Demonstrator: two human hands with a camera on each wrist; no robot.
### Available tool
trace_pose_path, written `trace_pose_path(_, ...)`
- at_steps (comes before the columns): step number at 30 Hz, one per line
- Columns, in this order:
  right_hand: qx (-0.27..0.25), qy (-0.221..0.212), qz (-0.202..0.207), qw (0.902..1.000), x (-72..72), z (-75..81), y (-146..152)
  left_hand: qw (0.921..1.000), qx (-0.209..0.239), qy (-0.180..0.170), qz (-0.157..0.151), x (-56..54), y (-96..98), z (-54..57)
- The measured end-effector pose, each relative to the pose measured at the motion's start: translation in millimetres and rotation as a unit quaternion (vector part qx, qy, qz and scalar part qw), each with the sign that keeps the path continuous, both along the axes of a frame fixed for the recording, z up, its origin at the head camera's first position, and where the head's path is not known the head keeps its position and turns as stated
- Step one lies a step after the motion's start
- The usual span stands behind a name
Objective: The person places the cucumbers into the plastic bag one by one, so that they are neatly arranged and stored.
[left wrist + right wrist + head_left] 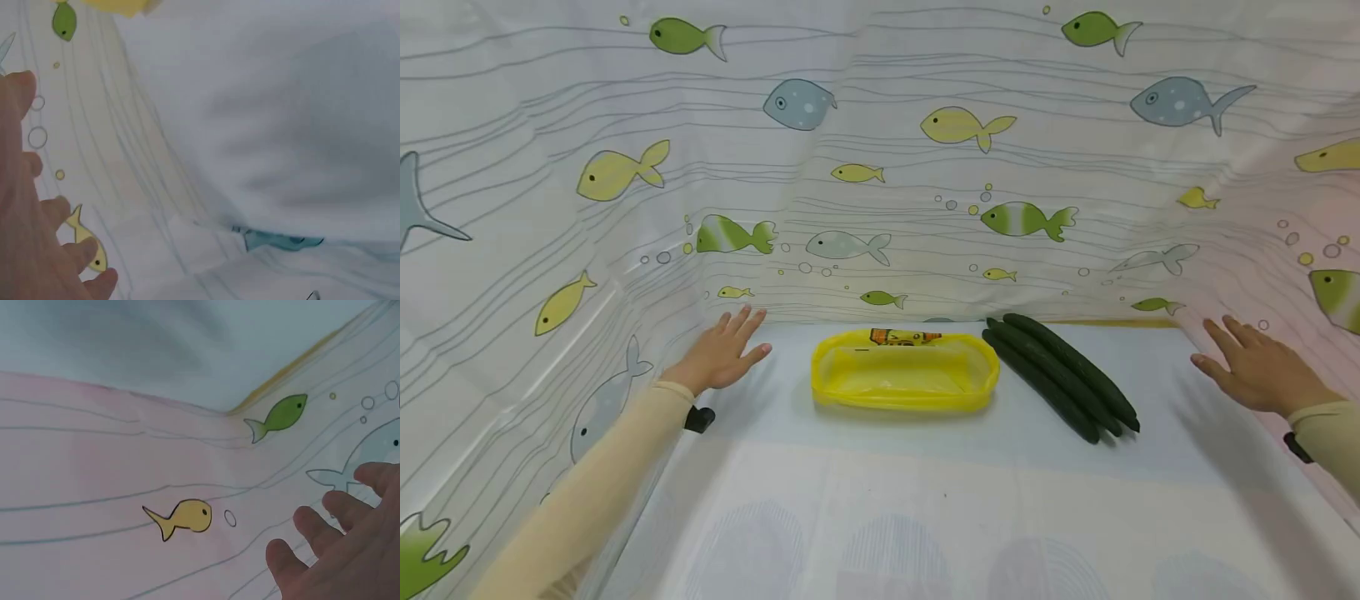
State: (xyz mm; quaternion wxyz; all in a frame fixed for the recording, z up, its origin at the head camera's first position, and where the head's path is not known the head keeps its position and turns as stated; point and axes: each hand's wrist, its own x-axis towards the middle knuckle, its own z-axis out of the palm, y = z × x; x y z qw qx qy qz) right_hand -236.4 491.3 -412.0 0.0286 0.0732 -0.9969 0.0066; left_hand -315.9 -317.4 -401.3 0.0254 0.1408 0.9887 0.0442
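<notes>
In the head view my left hand (718, 353) hovers over the left side of the table, fingers spread and nothing in it. My right hand (1262, 367) is held the same way above the right side, also holding nothing. Between them stands a yellow, see-through plastic basket (898, 402) with a printed label on its back wall. Just right of it lie several long dark green cucumbers (1060, 375), side by side and slanting toward the front right. Each wrist view shows spread fingers, with no object touching them.
A white table (880, 483) with pale round patterns spreads below. Fish-printed sheeting (910, 183) walls off the back and both sides, close to each hand. A dark wrist strap (699, 419) sits below the left sleeve cuff.
</notes>
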Motion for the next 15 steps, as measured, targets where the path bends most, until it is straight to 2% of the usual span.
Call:
trace_pose_path(2,-0.010,0.002,0.007,0.9999,-0.9,-4.8,-7,0.9992,0.038,0.002,0.009,-2.3,5.6,-15.4)
trace_pose_path(4,-0.021,-0.002,0.010,0.9997,-2.2,-10.7,-15,0.9948,0.098,-0.006,0.028,-3.0,12.2,-32.1)
trace_pose_path(6,-0.037,-0.010,0.013,0.9992,-4.0,-17.1,-25,0.9844,0.168,-0.013,0.051,-1.7,22.3,-47.2)
trace_pose_path(9,-0.060,-0.020,0.020,0.9978,-6.1,-27.5,-40,0.9606,0.266,-0.016,0.080,0.9,40.8,-68.6)
trace_pose_path(11,-0.074,-0.019,0.030,0.9967,-7.4,-33.4,-48,0.9398,0.328,-0.016,0.094,2.8,54.3,-82.2)
trace_pose_path(12,-0.080,-0.017,0.034,0.9961,-8.0,-35.9,-52,0.9260,0.364,-0.019,0.098,3.5,60.6,-89.6)
trace_pose_path(13,-0.088,-0.014,0.039,0.9952,-8.9,-38.1,-56,0.9088,0.404,-0.026,0.102,4.5,67.1,-95.8)
trace_pose_path(14,-0.095,-0.012,0.045,0.9944,-9.8,-40.1,-59,0.8881,0.446,-0.030,0.105,5.5,73.4,-101.8)
trace_pose_path(15,-0.100,-0.011,0.051,0.9936,-10.6,-41.7,-62,0.8633,0.491,-0.035,0.111,6.7,79.3,-107.5)
